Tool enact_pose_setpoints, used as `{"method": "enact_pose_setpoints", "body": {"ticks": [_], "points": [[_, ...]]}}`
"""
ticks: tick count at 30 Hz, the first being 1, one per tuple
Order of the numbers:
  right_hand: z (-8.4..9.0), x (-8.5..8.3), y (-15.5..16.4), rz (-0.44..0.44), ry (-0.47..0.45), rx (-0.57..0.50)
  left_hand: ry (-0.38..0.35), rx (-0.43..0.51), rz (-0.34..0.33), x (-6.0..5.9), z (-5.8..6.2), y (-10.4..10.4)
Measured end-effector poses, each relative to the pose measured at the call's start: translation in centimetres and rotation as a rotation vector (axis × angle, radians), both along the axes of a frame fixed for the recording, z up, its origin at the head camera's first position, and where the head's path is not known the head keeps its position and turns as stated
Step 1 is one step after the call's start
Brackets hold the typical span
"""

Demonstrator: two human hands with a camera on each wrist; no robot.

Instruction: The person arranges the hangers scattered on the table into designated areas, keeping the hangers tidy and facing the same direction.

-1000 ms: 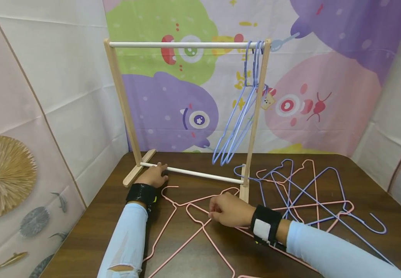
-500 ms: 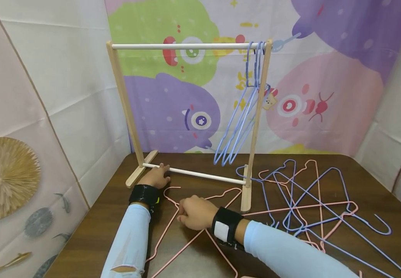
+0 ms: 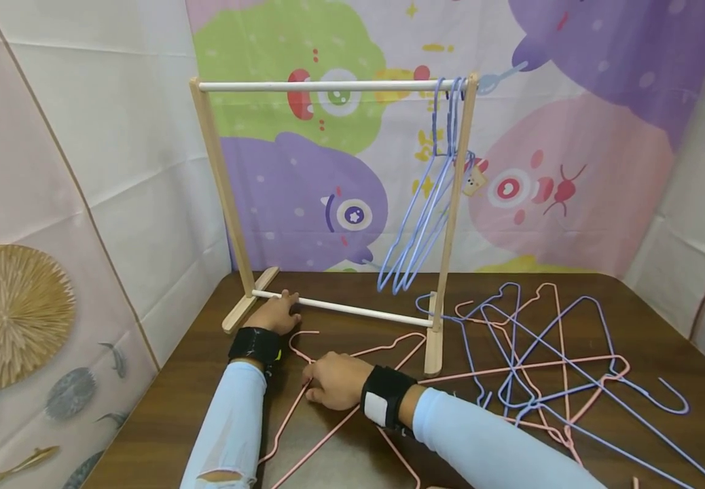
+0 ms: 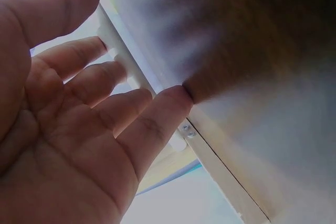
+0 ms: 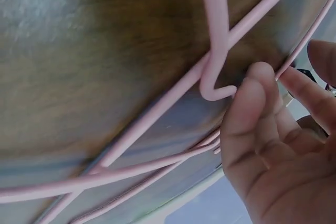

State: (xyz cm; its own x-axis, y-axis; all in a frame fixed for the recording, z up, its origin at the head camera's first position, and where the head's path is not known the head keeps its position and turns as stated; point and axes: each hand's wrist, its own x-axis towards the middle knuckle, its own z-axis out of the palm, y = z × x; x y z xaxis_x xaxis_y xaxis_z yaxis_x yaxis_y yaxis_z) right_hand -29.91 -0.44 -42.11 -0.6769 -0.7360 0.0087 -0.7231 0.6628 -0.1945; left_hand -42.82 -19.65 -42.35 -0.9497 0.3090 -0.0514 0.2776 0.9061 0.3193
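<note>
My left hand (image 3: pixel 274 313) rests at the left end of the rack's white lower bar (image 3: pixel 352 310), fingers relaxed and spread. In the left wrist view that palm (image 4: pixel 68 135) is bare. Low over the pink hangers (image 3: pixel 291 414) on the table, my right hand (image 3: pixel 340 380) reaches to the neck of the left one, fingers loosely bent. The right wrist view shows a fingertip right at a thin pink wire (image 5: pixel 307 40), the thumb apart from it. More pink wires cross beside the fingers (image 5: pixel 244 106).
The wooden rack (image 3: pixel 221 183) stands at the back, several blue hangers (image 3: pixel 416 224) at the right end of its white top rail (image 3: pixel 328 86). A tangle of blue and pink hangers (image 3: pixel 563 339) lies on the table's right side. A patterned cloth (image 3: pixel 303 176) hangs behind.
My right hand has moved left across the pink hangers to the left one's neck. The left hand stays at the lower bar, and the view has shifted slightly.
</note>
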Motion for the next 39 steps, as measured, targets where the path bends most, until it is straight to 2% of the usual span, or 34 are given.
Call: {"method": "enact_pose_setpoints", "body": {"ticks": [5, 12, 20, 26, 35, 39], "points": [[0.1, -0.1, -0.2, -0.01, -0.041, -0.002, -0.008, 0.002, 0.004, -0.1, -0.1, -0.1], [-0.5, 0.0, -0.2, -0.04, 0.011, 0.044, -0.006, 0.01, -0.007, -0.3, -0.3, 0.0], [0.1, 1.0, 0.0, -0.203, -0.014, -0.056, 0.004, -0.008, -0.01, -0.2, -0.3, -0.2], [0.3, 1.0, -0.3, -0.31, -0.085, -0.139, 0.01, -0.009, -0.009, -0.1, -0.1, -0.1], [0.0, 1.0, -0.6, -0.317, -0.067, -0.136, -0.013, -0.014, 0.006, -0.2, -0.1, 0.0], [0.0, 1.0, -0.6, -0.331, -0.035, -0.089, -0.009, -0.014, 0.007, -0.2, -0.2, 0.0]]}}
